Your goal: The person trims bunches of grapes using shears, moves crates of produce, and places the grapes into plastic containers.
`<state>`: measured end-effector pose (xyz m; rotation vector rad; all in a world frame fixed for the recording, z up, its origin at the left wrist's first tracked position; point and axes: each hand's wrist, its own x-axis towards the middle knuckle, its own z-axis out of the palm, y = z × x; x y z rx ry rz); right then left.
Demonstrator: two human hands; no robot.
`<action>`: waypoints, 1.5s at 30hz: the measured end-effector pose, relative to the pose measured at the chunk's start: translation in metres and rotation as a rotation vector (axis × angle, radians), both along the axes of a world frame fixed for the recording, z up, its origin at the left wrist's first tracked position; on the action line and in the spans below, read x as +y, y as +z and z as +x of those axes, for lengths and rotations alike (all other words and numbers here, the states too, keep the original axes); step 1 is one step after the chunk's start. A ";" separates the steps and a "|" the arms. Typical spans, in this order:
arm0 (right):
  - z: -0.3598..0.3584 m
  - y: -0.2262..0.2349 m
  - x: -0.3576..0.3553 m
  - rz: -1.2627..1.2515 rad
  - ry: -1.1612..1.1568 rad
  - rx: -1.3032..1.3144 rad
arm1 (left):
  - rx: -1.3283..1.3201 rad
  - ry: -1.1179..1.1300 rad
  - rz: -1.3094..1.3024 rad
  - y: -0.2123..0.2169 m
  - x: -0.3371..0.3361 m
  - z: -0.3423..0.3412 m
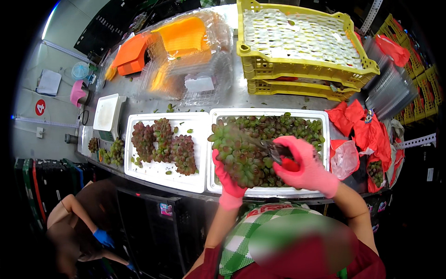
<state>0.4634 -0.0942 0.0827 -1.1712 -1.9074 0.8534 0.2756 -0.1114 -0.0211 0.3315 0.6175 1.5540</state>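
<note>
Cradles a grape bunch (239, 156) in the left hand (227, 182) over the grape-filled tray (269, 112), grips red-handled clippers (289, 164) in the right hand (303, 162), seemingly partway, with three bunches (162, 142) in the other tray (197, 135) and this one unfinished.

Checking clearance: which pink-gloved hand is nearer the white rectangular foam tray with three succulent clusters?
Left. The left hand is just right of that tray; the right hand is farther right.

my wide fisheye view looks down from the left side of my head, close above my left hand (228, 185) and right hand (304, 165), facing across the worktable (239, 95) to its far side.
</note>
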 end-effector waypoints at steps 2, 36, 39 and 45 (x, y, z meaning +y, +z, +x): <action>0.023 0.026 0.005 0.141 0.071 -0.277 | 0.037 -0.033 -0.032 -0.026 -0.005 -0.013; 0.036 0.088 0.020 1.054 0.555 -1.527 | -0.176 -0.318 -0.162 0.016 -0.004 -0.003; 0.035 0.082 0.016 0.976 0.504 -1.482 | -0.246 -0.313 -0.207 0.014 -0.003 -0.002; 0.043 0.068 0.021 0.882 0.442 -1.317 | -0.208 -0.292 -0.242 0.010 -0.002 -0.002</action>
